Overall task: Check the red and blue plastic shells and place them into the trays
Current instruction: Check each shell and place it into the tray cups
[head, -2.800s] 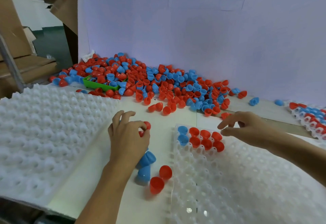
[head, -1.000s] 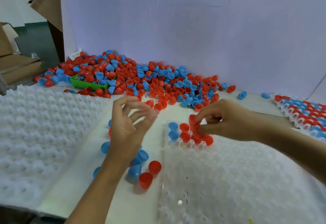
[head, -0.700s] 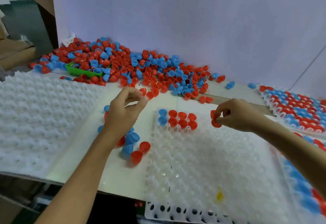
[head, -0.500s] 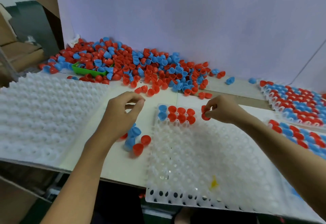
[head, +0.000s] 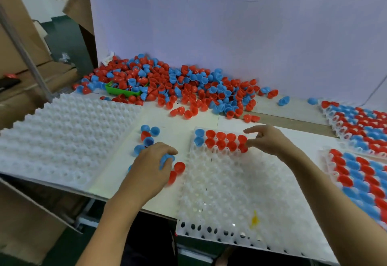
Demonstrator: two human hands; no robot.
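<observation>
Since half a second ago, we have dropped our left hand [head: 149, 168] from the air down onto the small cluster of loose shells [head: 147, 138] on the bench, while our right hand [head: 267, 140] has set its red shell into the tray and now sits at the end of the filled rows. Going from the left, a white dimpled tray [head: 62, 140] lies empty-side up with its far corner near the green bin [head: 117, 91], which is half buried in the big heap of red and blue shells [head: 188, 87] against the white backdrop [head: 230, 35]. Next comes our left hand, fingers curled down around a blue shell [head: 166, 159], with two red shells [head: 177, 171] just beside its fingertips and several blue ones and a red one a little farther off. To the right of that lies the working tray [head: 230, 192], whose far-left corner holds two rows: two blue shells [head: 199, 137] at the left, then red shells [head: 222, 140] running right. Our right hand rests at the right end of those rows, thumb and forefinger pinching the last red shell [head: 243, 147] in the near row, the other fingers loosely spread above. Farthest right, two filled trays [head: 360, 140] show alternating diagonal bands of red and blue, one behind the other.
</observation>
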